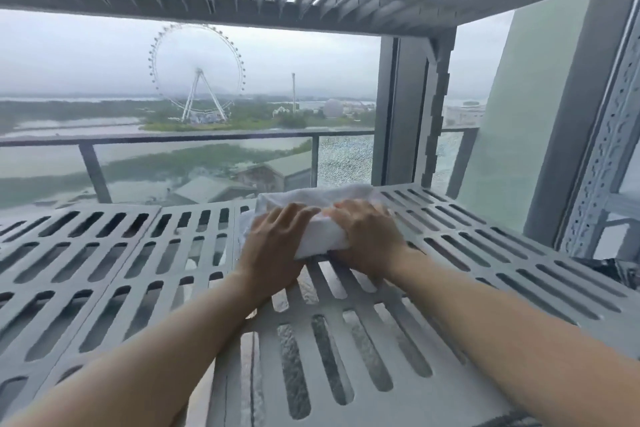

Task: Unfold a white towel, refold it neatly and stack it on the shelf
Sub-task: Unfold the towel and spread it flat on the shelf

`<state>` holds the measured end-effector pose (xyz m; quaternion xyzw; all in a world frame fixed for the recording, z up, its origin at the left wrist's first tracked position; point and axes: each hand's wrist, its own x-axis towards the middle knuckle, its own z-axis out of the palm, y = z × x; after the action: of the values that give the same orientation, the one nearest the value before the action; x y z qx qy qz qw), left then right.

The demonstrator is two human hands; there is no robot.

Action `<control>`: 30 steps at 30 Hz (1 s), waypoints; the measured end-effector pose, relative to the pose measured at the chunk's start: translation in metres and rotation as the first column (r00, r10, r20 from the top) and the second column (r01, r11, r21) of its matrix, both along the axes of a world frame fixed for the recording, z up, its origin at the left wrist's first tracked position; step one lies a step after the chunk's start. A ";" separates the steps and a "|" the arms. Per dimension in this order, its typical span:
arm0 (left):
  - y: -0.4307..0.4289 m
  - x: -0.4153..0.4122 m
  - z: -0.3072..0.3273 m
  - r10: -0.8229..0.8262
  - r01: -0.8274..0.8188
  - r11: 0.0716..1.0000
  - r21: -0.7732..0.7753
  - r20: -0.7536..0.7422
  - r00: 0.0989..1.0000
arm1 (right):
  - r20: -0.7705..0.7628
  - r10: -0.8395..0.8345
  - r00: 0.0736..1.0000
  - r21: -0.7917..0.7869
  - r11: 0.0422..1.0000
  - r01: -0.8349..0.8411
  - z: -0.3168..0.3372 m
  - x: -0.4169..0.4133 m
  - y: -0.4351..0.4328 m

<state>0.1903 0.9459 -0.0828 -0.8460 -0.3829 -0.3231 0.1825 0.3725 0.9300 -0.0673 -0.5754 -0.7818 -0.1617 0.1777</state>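
Towel: folded white towel, lying toward the back of the slotted shelf.
Fingers: my left hand and right hand clasp its near end, curled over the top.
Handling: likely soft, light and floppy; hold both sides so the folds keep.

Left forearm, left hand, right forearm and right hand are all 4 bare throughout.

Soft, grey overcast daylight enters through the wide glass window; shadows faint, edges bowed by wide-angle distortion, detail slightly smeared.
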 end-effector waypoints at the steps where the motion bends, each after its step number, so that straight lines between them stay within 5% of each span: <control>1: -0.001 -0.002 -0.001 0.015 -0.015 1.000 0.018 0.003 1.000 | 0.019 0.026 0.999 0.027 0.999 -0.027 -0.005 0.000 0.002; 12: -0.012 -0.002 0.000 0.091 -0.091 0.996 -0.004 -0.037 0.995 | -0.076 0.231 0.970 0.185 0.959 -0.214 -0.010 -0.005 -0.004; 20: -0.017 -0.006 0.004 0.023 -0.026 0.996 0.084 0.029 0.999 | -0.143 0.037 0.989 0.202 0.979 -0.007 0.007 0.002 -0.008; 30: -0.012 -0.006 -0.003 0.002 0.002 0.996 -0.087 0.055 0.998 | -0.067 -0.028 0.997 -0.035 0.999 0.026 -0.002 0.016 0.003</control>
<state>0.1847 0.9340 -0.0855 -0.8439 -0.4015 -0.3293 0.1347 0.3889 0.9334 -0.0691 -0.5940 -0.7702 -0.1313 0.1918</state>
